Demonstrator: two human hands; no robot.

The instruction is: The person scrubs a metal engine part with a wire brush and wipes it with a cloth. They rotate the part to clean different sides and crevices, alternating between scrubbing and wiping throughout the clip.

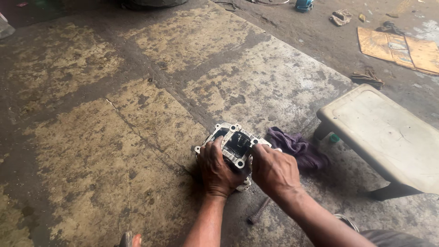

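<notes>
Head view: both hands grip metal housing [234, 144], open face upward.

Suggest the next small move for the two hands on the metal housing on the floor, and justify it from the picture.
Probably steady the metal housing with the left hand while the right hand works its fingertips at the open cavity. Both hands already grip its rim, it rests on the stained concrete floor, and no tool is held.

Flat, soft daylight, with a slightly smeared picture.
Light is even across the stained concrete floor [137, 114], without glare; weak shadows sit under the pale stool [384, 132] and both hands. Fine detail looks soft throughout, and the far corners turn darker.
</notes>
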